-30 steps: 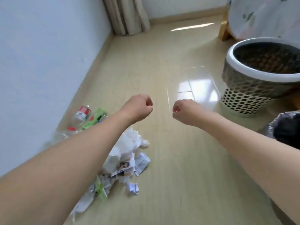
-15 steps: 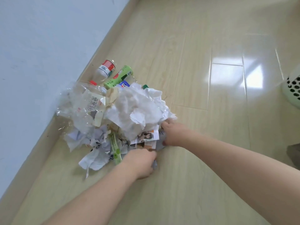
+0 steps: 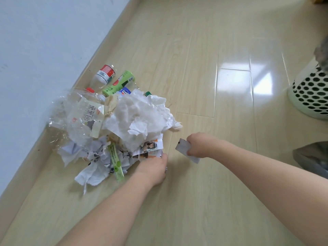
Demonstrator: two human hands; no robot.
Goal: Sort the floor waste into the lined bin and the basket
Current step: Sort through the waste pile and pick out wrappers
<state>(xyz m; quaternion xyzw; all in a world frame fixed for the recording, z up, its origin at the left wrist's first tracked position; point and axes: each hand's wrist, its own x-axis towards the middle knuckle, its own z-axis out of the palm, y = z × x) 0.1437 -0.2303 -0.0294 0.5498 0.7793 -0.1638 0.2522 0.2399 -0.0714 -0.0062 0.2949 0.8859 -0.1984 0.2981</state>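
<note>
A waste pile (image 3: 113,132) lies on the floor by the wall: crumpled white paper (image 3: 140,118), clear plastic wrap (image 3: 76,118), a green strip (image 3: 116,162), printed scraps. Behind it lie a red-labelled bottle (image 3: 103,75) and a green-labelled bottle (image 3: 120,83). My right hand (image 3: 200,145) holds a pale paper scrap (image 3: 183,148), lifted just right of the pile. My left hand (image 3: 153,168) grips a printed scrap (image 3: 150,151) at the pile's near edge. The perforated basket (image 3: 310,96) stands at the right edge, partly cut off.
A white wall (image 3: 35,50) and its skirting run along the left. A grey crumpled liner edge (image 3: 312,157) shows at the right, below the basket. Glossy wooden floor (image 3: 204,86) stretches between the pile and the basket.
My hands dropped from mid-air fists to the pile. Since half a second ago, my right hand has pulled away to the right with a paper scrap; my left stays at the pile's edge.
</note>
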